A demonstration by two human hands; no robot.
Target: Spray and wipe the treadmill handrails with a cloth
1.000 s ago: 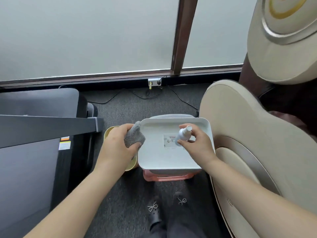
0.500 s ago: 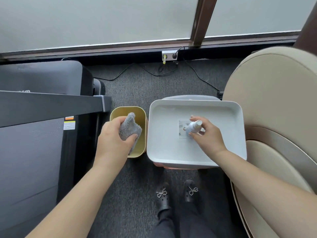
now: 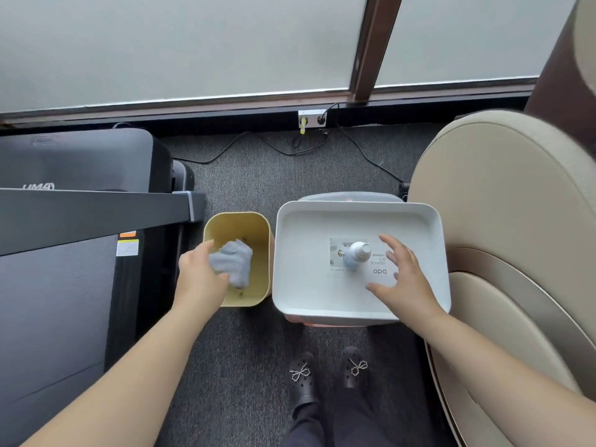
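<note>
A small white spray bottle (image 3: 355,255) stands upright in the white tray (image 3: 309,295). My right hand (image 3: 403,279) hovers just right of it, fingers spread, not touching it. My left hand (image 3: 201,279) holds a crumpled grey cloth (image 3: 233,262) over the open yellow bin (image 3: 254,227). The dark treadmill handrail (image 3: 96,214) crosses the left side, ending near the bin, with the treadmill deck (image 3: 48,317) below it.
A beige massage chair (image 3: 516,221) fills the right side, close to the tray. A wall socket (image 3: 312,119) with cables sits below the frosted window. My black shoes (image 3: 329,375) stand on grey carpet in front of the tray.
My right hand let go of the spray bottle, which now stands in the tray, and opened beside it. My left hand brought the cloth over the yellow bin.
</note>
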